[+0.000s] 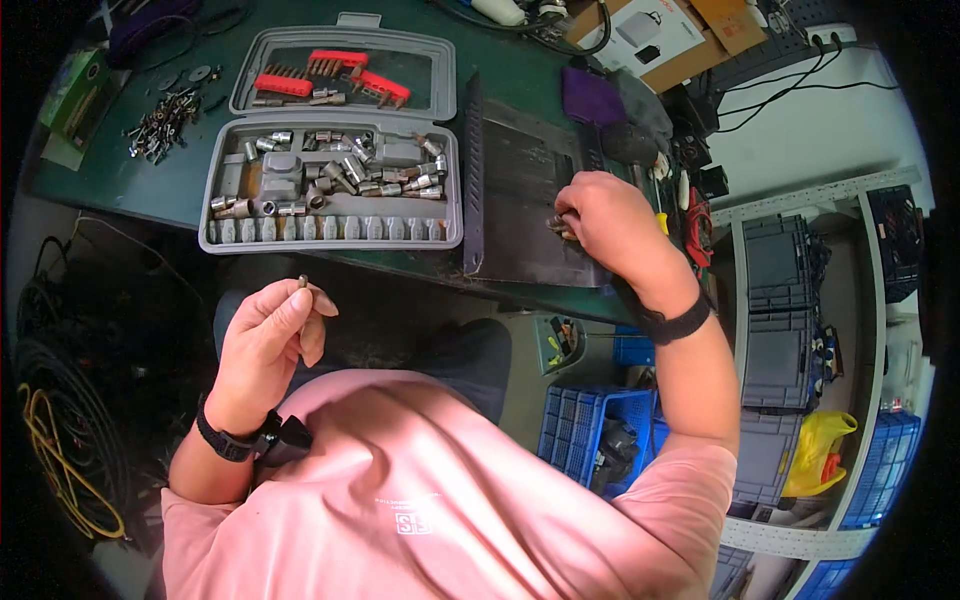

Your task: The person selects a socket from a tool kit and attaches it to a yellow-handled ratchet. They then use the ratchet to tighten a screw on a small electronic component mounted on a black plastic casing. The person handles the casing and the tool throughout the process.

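Left hand [262,338]: a small metal piece [303,282] is pinched between thumb and forefinger at their tips, in front of the counter's [165,197] front edge.
Right hand [612,225]: fingers are bent close together over the tray [510,245]; small bits [558,227] are seen right at the fingertips, but whether they are gripped or only touched cannot be told.
Tray: set by the counter's front edge, right of the case [330,246].
Case: laid open, with sockets [354,168] in its base and red holders [283,85] in its lid.
Screws [165,122]: heaped toward the counter's left end.
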Demonstrator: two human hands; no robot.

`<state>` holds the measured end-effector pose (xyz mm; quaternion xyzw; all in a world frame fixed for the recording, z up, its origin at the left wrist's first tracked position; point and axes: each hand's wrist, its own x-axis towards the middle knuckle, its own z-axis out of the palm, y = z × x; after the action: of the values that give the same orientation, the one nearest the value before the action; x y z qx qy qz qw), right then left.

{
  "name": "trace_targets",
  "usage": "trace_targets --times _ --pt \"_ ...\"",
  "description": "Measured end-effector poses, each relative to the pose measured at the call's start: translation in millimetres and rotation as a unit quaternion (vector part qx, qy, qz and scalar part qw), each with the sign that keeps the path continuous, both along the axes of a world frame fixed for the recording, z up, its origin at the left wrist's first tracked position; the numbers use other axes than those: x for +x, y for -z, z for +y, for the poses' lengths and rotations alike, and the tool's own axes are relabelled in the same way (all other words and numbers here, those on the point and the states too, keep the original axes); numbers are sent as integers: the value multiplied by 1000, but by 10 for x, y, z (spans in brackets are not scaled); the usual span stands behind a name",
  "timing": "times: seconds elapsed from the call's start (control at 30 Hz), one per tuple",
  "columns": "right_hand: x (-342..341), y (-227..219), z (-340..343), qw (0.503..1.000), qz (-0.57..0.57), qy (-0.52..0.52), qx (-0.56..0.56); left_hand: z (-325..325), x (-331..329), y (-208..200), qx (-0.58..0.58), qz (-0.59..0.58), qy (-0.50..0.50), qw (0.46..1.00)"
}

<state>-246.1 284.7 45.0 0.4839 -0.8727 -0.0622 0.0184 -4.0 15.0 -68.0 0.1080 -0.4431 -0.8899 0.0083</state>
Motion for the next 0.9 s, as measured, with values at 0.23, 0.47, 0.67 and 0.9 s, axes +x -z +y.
trace_targets --times 0.23,0.47,0.67,0.9 --pt "12 -19 -10 1000 -3 13 19 9 -11 8 6 -2 5 1000" --pt "-20 41 5 999 -33 -7 -10 5 -5 7 8 -5 2 1000" --pt "-43 69 37 997 -68 -23 -11 7 -1 7 -3 -5 7 1000" --pt "0 8 13 995 -90 20 -36 20 7 9 -11 -7 4 1000"
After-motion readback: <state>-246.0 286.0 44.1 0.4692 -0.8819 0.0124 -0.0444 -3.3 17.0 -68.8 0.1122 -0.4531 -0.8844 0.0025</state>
